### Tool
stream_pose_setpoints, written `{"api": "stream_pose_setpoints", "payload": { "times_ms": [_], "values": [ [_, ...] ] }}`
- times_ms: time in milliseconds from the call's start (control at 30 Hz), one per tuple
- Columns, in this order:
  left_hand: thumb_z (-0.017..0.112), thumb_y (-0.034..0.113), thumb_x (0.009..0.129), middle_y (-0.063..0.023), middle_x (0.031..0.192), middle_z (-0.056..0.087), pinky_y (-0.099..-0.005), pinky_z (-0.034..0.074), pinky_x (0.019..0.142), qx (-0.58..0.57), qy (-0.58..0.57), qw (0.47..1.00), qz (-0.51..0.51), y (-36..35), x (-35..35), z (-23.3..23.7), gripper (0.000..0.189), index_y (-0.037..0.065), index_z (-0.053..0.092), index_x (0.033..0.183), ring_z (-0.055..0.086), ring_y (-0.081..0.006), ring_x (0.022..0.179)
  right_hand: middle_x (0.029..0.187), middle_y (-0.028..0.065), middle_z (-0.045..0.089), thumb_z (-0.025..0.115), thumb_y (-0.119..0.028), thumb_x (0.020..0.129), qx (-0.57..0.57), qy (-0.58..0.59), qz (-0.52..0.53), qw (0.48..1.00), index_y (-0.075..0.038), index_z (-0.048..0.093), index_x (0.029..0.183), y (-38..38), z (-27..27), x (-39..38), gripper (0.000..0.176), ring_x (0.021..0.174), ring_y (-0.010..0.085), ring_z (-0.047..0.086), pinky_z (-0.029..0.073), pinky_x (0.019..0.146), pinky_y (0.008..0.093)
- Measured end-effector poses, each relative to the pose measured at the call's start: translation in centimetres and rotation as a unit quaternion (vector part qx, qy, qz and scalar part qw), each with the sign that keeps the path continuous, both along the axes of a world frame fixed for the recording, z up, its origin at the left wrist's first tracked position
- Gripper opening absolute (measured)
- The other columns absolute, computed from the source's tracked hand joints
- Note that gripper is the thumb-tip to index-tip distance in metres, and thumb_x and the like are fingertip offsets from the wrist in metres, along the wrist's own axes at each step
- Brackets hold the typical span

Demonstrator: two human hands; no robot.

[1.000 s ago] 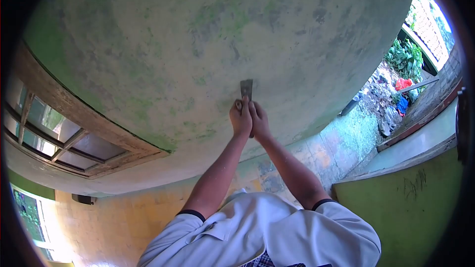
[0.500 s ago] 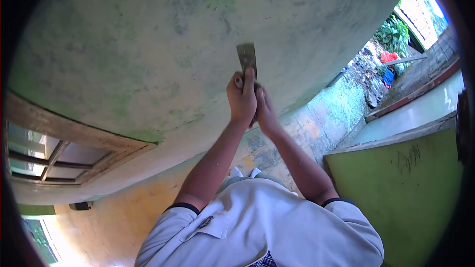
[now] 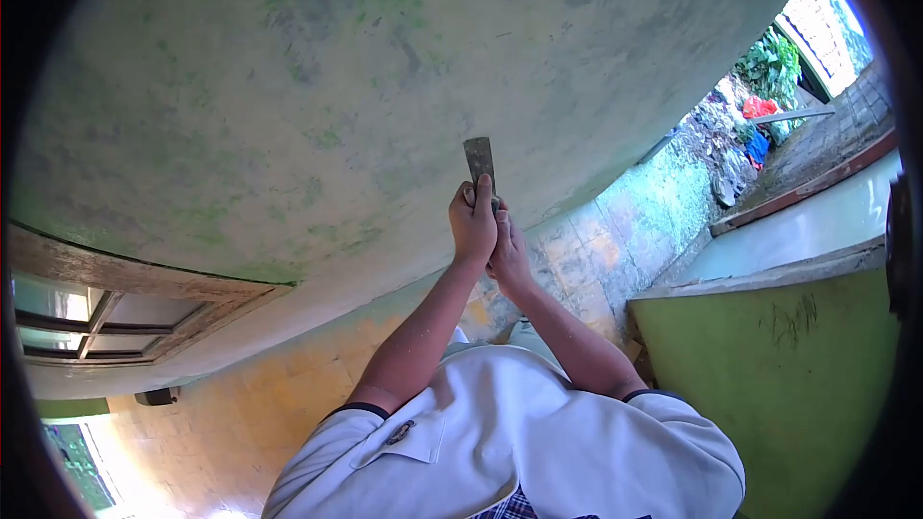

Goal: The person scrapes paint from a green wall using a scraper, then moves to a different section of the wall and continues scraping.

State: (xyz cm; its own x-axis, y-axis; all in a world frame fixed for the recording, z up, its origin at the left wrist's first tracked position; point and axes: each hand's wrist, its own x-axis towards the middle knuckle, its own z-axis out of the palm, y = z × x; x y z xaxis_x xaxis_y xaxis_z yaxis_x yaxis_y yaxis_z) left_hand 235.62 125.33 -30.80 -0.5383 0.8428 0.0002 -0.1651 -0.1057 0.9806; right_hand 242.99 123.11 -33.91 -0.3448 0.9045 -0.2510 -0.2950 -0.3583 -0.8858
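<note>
A metal scraper with a wide flat blade points up and away from me, against the patchy wall in view. My left hand is closed around its upper handle, the thumb laid along the base of the blade. Lower down and to the right, my right hand is closed on the handle too, pressed against the left one. Most of the handle is hidden by the fingers. Worn greenish-white paint with grey patches covers the wall around the blade.
A wooden-framed window is set in the wall at left. Tiled floor runs below. On the right stands a low green wall; beyond it are rubble and plants. A dark box sits at lower left.
Both hands and the scraper have moved down in view, closer to my body. The blade, blurred before, now shows sharply. The grip is the same.
</note>
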Motion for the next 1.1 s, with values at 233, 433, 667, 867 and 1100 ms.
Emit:
{"api": "stream_pose_setpoints", "payload": {
  "times_ms": [233,433,667,867,1100],
  "values": [
    [0.056,0.028,0.092,0.0007,0.052,0.043,-0.0247,0.036,0.044,0.022,0.088,0.995,0.051,3.8,1.2,2.8,0.041,0.010,0.034,0.062,0.043,-0.0071,0.048,0.106,0.0105,0.058,0.028,-0.032,0.100,0.158,-0.020,-0.019,0.987,0.003,0.043,0.127,5.0,1.1,0.6,0.046,0.099,0.0161,0.054,0.042,0.085,0.0272],
    [0.057,0.025,0.092,0.0019,0.054,0.043,-0.0239,0.035,0.044,0.039,0.118,0.989,0.080,5.9,1.7,8.1,0.039,0.010,0.037,0.062,0.040,-0.0055,0.048,0.105,0.0099,0.058,0.029,-0.032,0.100,0.208,0.027,0.025,0.977,0.004,0.041,0.129,8.1,6.7,0.8,0.047,0.096,0.0151,0.054,0.042,0.083,0.0265],
    [0.056,0.020,0.092,0.0025,0.054,0.040,-0.0242,0.030,0.046,0.118,0.062,0.986,0.101,7.5,4.1,12.3,0.038,0.008,0.037,0.062,0.035,-0.0051,0.051,0.099,0.0081,0.054,0.031,-0.031,0.100,0.277,0.053,0.076,0.956,0.004,0.038,0.131,10.6,11.6,3.4,0.047,0.086,0.0138,0.050,0.042,0.080,0.0256],
    [0.055,0.024,0.093,-0.0017,0.056,0.050,-0.0230,0.038,0.044,0.012,0.103,0.990,0.099,6.9,7.3,-2.2,0.036,0.010,0.036,0.066,0.050,-0.0074,0.049,0.109,0.0116,0.053,0.029,-0.029,0.100,0.207,0.013,0.072,0.976,0.003,0.039,0.130,9.3,-1.6,7.4,0.044,0.100,0.0156,0.051,0.041,0.085,0.0278],
    [0.058,0.025,0.091,0.0027,0.053,0.037,-0.0253,0.032,0.045,-0.067,0.013,0.989,0.133,8.6,10.4,-5.6,0.040,0.009,0.035,0.063,0.036,-0.0061,0.049,0.106,0.0139,0.057,0.028,-0.030,0.100,0.116,-0.025,0.114,0.986,0.004,0.042,0.125,10.7,-8.3,9.8,0.044,0.100,0.0185,0.054,0.042,0.086,0.0302]
  ]
}}
